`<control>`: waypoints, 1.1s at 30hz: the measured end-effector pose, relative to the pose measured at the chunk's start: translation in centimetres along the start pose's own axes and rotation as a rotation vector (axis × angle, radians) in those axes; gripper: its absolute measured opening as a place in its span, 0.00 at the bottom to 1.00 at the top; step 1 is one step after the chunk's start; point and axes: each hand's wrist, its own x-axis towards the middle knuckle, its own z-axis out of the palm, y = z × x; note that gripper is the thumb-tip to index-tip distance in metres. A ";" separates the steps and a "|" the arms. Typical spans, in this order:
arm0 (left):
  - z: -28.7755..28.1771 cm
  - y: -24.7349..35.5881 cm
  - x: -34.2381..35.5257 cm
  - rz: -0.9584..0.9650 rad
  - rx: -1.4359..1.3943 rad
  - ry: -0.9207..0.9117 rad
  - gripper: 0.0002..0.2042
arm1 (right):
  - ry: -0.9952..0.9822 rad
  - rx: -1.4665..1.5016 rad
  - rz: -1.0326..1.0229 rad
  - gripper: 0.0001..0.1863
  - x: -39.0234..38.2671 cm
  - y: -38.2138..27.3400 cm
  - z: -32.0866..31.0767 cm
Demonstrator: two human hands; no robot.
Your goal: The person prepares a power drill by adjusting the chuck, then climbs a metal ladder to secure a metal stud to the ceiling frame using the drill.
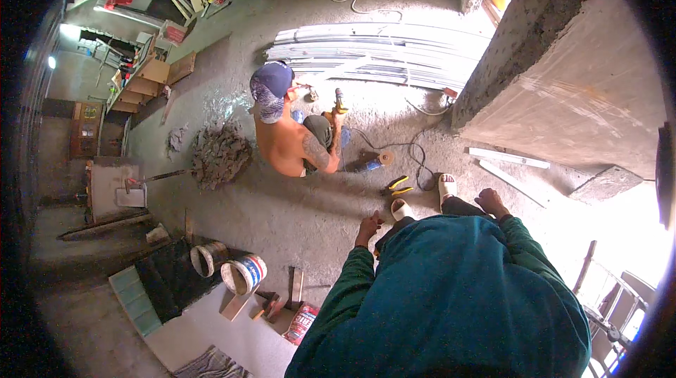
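Concrete floor (296, 216) at frame centre; left hand (367, 226) and right hand (491, 202) both empty, loosely open on knees, near yellow-handled pliers (398, 186) just above.

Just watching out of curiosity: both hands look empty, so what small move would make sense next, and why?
Probably the left hand reaching forward to the yellow-handled pliers. Both it and the right hand rest empty at the knees, and the pliers lie on the floor just beyond the sandals.
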 end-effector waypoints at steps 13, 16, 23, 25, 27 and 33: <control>0.0 0.2 -0.4 0.033 -0.002 0.007 0.32 | 0.045 0.034 0.024 0.18 0.1 0.3 0.8; -0.2 0.1 -0.2 0.014 -0.033 -0.007 0.31 | 0.087 -0.032 -0.056 0.19 0.0 0.3 0.7; -0.8 -0.8 1.4 0.576 0.005 -0.138 0.23 | 0.091 -0.100 -0.109 0.19 0.3 1.6 1.8; 1.1 2.9 3.4 0.595 0.135 -0.138 0.27 | 0.043 -0.235 -0.189 0.17 -0.5 5.3 1.4; -2.4 4.9 5.9 0.553 0.220 0.069 0.38 | 0.061 -0.081 -0.172 0.16 -0.1 0.9 1.2; -8.6 16.9 12.3 0.866 0.469 0.644 0.44 | -0.086 0.058 -0.063 0.15 -2.4 -5.6 0.6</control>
